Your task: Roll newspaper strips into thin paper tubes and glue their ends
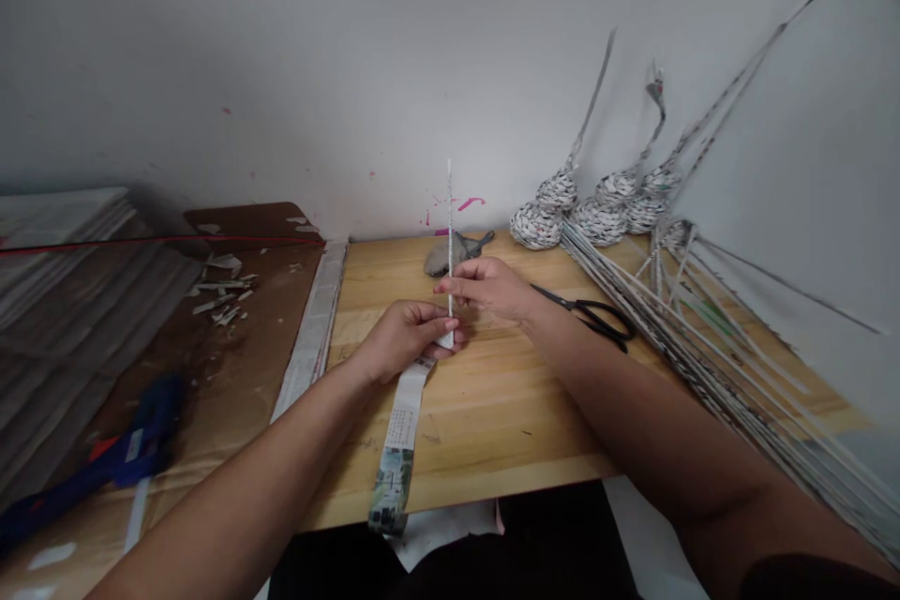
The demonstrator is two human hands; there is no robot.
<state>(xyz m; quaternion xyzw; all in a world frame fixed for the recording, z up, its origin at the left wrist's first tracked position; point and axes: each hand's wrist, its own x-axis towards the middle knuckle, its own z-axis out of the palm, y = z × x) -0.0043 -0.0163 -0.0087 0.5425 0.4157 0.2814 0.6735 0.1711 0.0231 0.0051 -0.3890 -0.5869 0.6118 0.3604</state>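
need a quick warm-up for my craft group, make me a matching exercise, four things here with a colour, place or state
1. thin rod
2. scissors
3. printed strip
4. gourd-shaped weavings

A. black-handled
B. in a row by the wall
C. upright in left hand and right hand
D. reaching the table's front edge

Pairs: 1-C, 2-A, 3-D, 4-B

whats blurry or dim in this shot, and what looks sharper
Head view: blue tool and paper stack smeared, scissors crisper; head view: wall dims toward the top right corner, print on the paper strip too small to read.
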